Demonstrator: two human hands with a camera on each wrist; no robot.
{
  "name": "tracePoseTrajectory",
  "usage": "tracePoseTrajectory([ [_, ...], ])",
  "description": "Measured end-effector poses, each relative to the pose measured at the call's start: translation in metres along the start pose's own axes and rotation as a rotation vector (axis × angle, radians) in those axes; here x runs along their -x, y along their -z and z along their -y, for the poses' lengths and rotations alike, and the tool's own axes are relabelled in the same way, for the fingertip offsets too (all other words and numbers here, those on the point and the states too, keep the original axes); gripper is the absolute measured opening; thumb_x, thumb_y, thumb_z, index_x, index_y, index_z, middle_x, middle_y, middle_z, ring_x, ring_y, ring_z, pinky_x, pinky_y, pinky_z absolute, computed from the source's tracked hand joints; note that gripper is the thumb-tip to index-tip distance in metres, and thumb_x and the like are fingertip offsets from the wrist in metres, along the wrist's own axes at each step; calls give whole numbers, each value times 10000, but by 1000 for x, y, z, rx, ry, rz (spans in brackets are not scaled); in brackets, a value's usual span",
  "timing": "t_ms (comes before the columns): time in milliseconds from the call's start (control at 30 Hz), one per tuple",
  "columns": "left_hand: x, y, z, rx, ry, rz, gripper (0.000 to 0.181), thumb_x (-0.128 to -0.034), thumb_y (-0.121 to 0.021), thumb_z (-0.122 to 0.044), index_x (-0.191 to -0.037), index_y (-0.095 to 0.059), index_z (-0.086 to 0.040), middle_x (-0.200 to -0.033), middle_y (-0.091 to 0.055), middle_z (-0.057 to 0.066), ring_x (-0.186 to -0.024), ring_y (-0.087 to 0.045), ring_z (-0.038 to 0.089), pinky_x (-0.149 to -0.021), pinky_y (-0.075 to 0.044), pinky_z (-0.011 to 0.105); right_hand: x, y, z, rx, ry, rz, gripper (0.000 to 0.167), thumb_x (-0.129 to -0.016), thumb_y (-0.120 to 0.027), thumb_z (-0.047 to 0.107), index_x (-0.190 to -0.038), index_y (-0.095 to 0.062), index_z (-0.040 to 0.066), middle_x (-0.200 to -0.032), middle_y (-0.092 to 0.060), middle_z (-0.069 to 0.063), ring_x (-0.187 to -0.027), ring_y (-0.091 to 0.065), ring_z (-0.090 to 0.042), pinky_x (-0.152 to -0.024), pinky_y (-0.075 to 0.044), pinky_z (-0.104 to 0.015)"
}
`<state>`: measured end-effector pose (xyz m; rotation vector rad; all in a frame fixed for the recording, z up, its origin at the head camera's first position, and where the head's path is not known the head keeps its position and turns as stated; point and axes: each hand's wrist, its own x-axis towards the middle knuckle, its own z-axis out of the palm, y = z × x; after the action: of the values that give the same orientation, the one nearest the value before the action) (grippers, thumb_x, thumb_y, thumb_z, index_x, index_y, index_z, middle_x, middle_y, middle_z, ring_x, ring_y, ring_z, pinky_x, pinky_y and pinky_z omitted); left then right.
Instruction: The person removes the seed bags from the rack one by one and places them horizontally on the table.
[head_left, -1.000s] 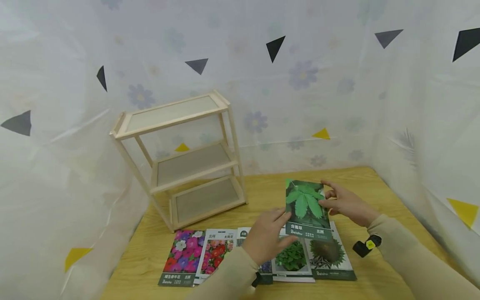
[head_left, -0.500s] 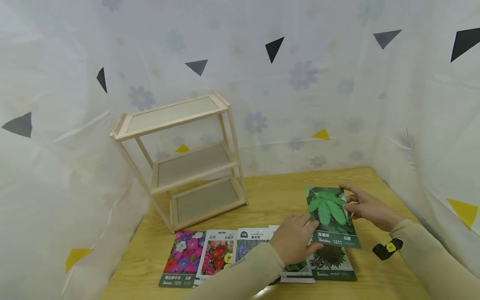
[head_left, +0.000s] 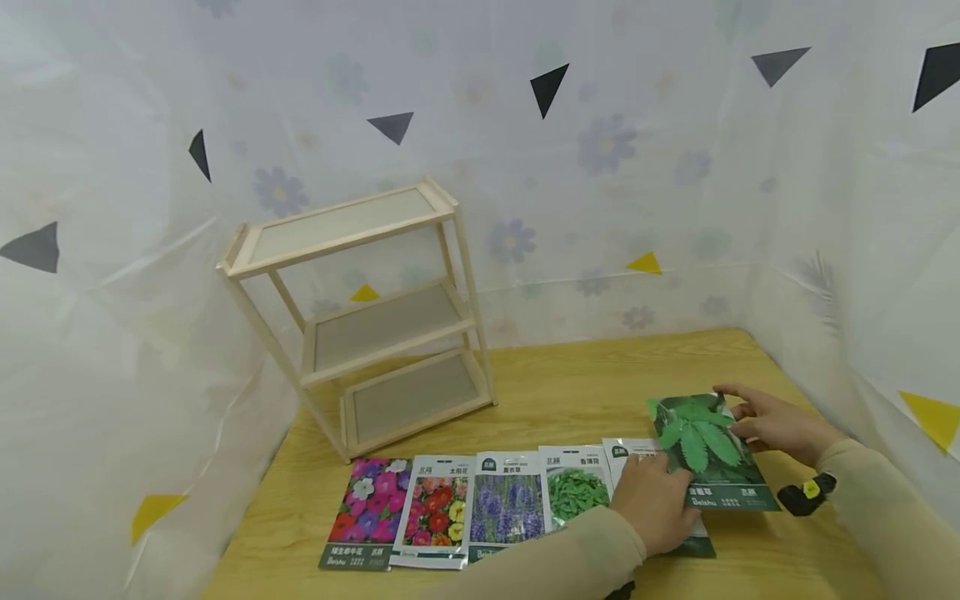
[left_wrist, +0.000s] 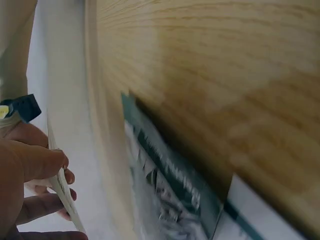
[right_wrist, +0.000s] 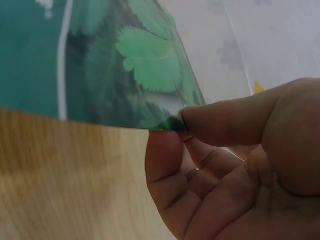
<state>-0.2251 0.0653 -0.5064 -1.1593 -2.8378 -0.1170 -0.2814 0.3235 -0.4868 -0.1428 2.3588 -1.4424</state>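
A green seed packet (head_left: 701, 446) with a fern-like leaf picture is tilted above the right end of a row of packets. My left hand (head_left: 651, 504) pinches its left edge between thumb and fingers, as the left wrist view shows at the packet edge (left_wrist: 64, 192). At the opposite edge, my right hand (head_left: 783, 427) pinches a corner, thumb on the printed face (right_wrist: 145, 60) and fingers behind. Beneath lies a white-topped packet (head_left: 618, 451), mostly covered by the left hand and the held packet. Left of it is a packet with green leaves (head_left: 576, 492), partly hidden by the left forearm.
Farther left lie a lavender packet (head_left: 506, 504), a red-and-yellow flower packet (head_left: 433, 512) and a magenta flower packet (head_left: 371, 508). Behind them a three-tier wooden shelf (head_left: 390, 337) stands on the wood-grain table (head_left: 555, 396). Pale patterned sheeting (head_left: 675, 208) encloses the back and sides.
Both hands have carried the green packet to the right and down, and it is now tilted flatter. The lavender and green-leaf packets have come into view from behind the left arm.
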Motion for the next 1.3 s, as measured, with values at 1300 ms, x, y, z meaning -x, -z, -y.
tracePoseTrajectory([
  [1300,-20,-31,-38,-148,-32,331,413,-886,-473,-664,-1214,-545,-424,-1244,-537,-187,-1222,-454,76,-1114,-273,437,7,8,-47,288,-106,48,786,-939,-628,266,-1420,-205,-188,-1184,-503,-359,-964,-568,-376,-748,-504,-410],
])
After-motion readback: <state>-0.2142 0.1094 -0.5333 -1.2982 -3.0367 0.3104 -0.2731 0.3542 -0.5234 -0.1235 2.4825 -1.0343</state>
